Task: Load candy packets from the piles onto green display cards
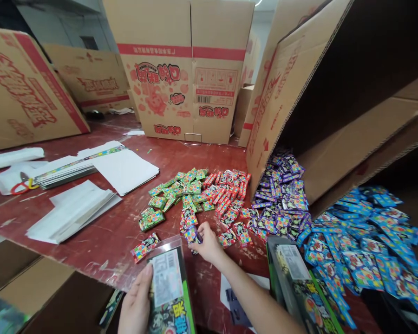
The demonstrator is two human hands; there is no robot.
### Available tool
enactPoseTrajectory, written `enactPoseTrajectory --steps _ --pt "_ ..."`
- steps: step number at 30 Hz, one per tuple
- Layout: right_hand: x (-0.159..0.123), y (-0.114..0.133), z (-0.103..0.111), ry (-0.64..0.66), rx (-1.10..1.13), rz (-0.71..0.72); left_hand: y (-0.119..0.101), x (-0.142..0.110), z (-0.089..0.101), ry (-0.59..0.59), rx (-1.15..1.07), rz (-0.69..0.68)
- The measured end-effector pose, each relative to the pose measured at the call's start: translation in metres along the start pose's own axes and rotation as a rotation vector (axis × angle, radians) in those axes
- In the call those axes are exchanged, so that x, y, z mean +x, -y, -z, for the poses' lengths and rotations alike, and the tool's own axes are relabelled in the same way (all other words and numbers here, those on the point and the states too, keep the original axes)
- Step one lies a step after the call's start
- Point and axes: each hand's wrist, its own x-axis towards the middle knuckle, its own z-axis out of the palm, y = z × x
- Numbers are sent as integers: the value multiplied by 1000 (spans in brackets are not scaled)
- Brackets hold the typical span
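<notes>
My left hand (136,301) grips a clear packet with a white barcode label (167,278) at the bottom of the view, held near the table's front edge. My right hand (206,243) reaches over the red table (101,241) and pinches a small candy packet (192,235) at the near end of the piles. Green packets (176,191), red packets (228,188), purple packets (280,199) and blue packets (362,236) lie heaped from left to right. One loose packet (145,247) lies apart, left of my right hand.
A green display box (299,283) stands at the front right. A big carton tipped on its side (334,97) spills purple packets. More cartons (188,69) stand behind. White sheets (73,211) and flat stacks (101,164) lie at the left, with scissors (22,184).
</notes>
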Motion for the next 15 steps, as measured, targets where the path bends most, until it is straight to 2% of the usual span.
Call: enactPoseTrajectory --steps 3,7,9,12,15 --pt "-4 12 21 72 61 34 6 2 0 63 46 -21" --pt "-21 32 76 9 161 103 19 1 -17 274 152 -116" --pt "-35 35 98 -20 315 6 23 3 -29 349 173 -136" --pt "-57 36 119 -36 562 -173 27 3 -46 418 172 -130" --pt "-67 46 127 -53 700 -126 34 -6 -59 509 178 -113"
